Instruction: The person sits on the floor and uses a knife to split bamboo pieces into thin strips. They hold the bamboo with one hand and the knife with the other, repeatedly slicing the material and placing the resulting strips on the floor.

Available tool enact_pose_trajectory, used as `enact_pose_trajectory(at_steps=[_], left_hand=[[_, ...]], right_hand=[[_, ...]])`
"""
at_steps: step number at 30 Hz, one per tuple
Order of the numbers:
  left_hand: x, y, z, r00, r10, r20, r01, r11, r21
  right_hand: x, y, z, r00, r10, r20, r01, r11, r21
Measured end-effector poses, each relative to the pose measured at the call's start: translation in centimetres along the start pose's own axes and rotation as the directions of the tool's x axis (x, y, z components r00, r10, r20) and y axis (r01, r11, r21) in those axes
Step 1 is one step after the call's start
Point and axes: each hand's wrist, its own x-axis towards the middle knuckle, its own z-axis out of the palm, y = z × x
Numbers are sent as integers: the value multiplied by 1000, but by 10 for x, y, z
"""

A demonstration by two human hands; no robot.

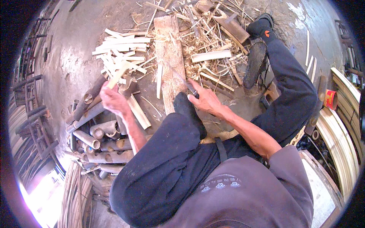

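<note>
Your left hand (113, 100) is closed around a split bamboo strip (118, 76), lifted over the strip pile (119, 51). Your right hand (207, 99) grips a knife (186, 84) against the wooden chopping block (170, 57). Seat the strip squarely on the block before cutting.

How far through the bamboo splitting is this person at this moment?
Done: a pile of split strips beyond the wooden block. In hand: left hand holds a bamboo strip, right hand grips a knife. Left: a heap of whole bamboo tubes.
</note>
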Motion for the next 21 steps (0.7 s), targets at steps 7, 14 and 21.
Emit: enact_pose_trajectory(at_steps=[7,14,21], left_hand=[[-60,59,18,911,-197,361,281,940,-196],[-111,40,49,897,-160,413,81,976,202],[-128,30,54,919,-209,334,198,978,66]], right_hand=[[-10,-23,-42,995,-43,-95,31,992,-125],[-32,20,5,993,-92,-77,93,996,1],[-4,41,28,998,56,-26,-57,998,-34]])
